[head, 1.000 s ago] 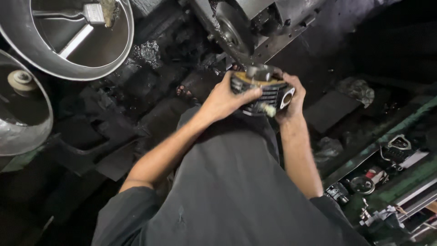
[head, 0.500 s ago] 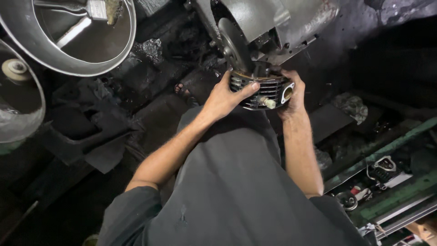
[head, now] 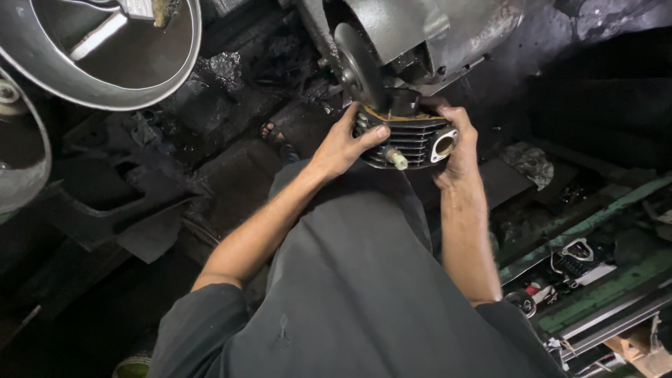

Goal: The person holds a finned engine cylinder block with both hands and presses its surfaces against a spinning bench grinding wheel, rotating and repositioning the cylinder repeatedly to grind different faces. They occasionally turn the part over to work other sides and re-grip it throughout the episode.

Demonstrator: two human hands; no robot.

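Note:
Both my hands hold a dark finned engine cylinder (head: pixel 413 143) with a round port and a pale stud on its front. My left hand (head: pixel 344 145) grips its left side, thumb across the fins. My right hand (head: pixel 458 147) wraps its right side. The cylinder's top touches the underside of a grey engine casing (head: pixel 420 35), beside a round metal disc (head: pixel 358 66). My grey-trousered lap fills the lower part of the view.
A large round metal basin (head: pixel 105 70) holding tools sits at upper left, and another curved metal rim (head: pixel 28 161) at far left. The floor is dark and greasy. Green metal rails (head: pixel 588 210) with small parts lie at right.
Both hands have lifted the cylinder up against the engine casing, which now appears larger and closer in view.

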